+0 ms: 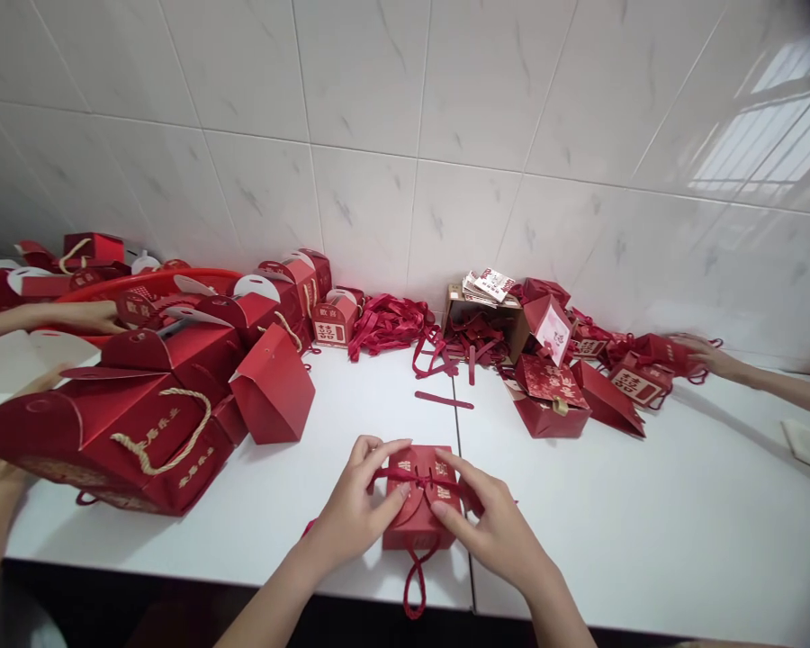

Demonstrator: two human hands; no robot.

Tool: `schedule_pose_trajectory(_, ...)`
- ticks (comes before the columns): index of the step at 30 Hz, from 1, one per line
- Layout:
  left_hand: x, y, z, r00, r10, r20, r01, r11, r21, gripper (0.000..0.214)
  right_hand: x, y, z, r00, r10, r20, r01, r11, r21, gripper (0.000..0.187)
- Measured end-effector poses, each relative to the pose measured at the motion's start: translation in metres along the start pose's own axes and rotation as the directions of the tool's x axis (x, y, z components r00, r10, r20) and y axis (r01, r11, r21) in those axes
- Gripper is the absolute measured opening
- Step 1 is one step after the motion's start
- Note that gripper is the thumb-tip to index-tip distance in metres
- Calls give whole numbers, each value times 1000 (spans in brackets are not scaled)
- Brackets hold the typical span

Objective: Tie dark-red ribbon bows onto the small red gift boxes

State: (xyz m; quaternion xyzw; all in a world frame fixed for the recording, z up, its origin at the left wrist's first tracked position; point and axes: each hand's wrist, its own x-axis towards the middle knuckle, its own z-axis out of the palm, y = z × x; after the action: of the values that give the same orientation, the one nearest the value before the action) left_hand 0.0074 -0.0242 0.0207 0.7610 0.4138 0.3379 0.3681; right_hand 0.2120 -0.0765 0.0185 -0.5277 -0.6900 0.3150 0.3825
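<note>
A small red gift box with gold characters stands near the front edge of the white table. A dark red ribbon runs across its top and hangs over the table edge. My left hand grips the box's left side, its fingers pinching the ribbon at the top. My right hand holds the right side, thumb and fingers closed on the ribbon and the lid.
Large red rope-handled bags crowd the left. A pile of red ribbons and a cardboard box sit by the tiled wall, with small red boxes beside them. Other people's hands reach in at far left and far right.
</note>
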Motion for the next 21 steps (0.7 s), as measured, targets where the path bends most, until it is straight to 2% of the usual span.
schedule_pose_trajectory(4, 9, 5, -6, 996, 5, 90, -10, 998, 58, 41, 10, -7, -7, 997, -73, -9, 72, 994, -82, 41)
schedule_pose_trajectory(7, 14, 9, -8, 992, 13, 123, -22, 997, 73, 33, 21, -12, -13, 993, -105, 46, 112, 979, -170, 34)
schedule_pose_trajectory(13, 20, 10, -7, 993, 17, 117, -21, 999, 38, 20, 35, -14, -21, 975, -134, 176, 175, 954, -244, 20)
schedule_pose_trajectory(21, 21, 3, -2, 996, 0, 94, 1, 1000, -6, 20, 40, -15, -18, 967, -144, 208, 198, 944, -264, 7)
